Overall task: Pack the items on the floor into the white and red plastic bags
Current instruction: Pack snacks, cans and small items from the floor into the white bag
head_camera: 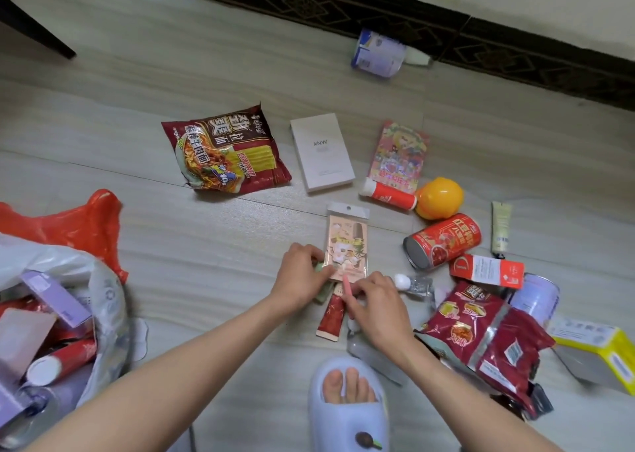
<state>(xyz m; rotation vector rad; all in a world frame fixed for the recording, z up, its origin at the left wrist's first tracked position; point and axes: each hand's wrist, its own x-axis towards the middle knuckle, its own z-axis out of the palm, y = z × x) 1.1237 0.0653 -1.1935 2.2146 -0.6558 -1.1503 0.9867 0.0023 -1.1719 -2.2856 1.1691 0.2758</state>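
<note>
Pink card packet [347, 245] — touching both hands [302, 273], floor-level.

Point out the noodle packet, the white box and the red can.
noodle packet [225, 154], head view, middle of its printed front
white box [322, 152], head view, centre of its top face
red can [445, 240], head view, middle of its side

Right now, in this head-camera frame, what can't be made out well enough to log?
- Head view: what the left hand and right hand grip; fingers cover the small items under the pink card packet.
- White bag: contents cut off by the left edge and buried.
- Red bag: interior hidden behind the white bag.
- Can by the wall: label blurred.
</note>
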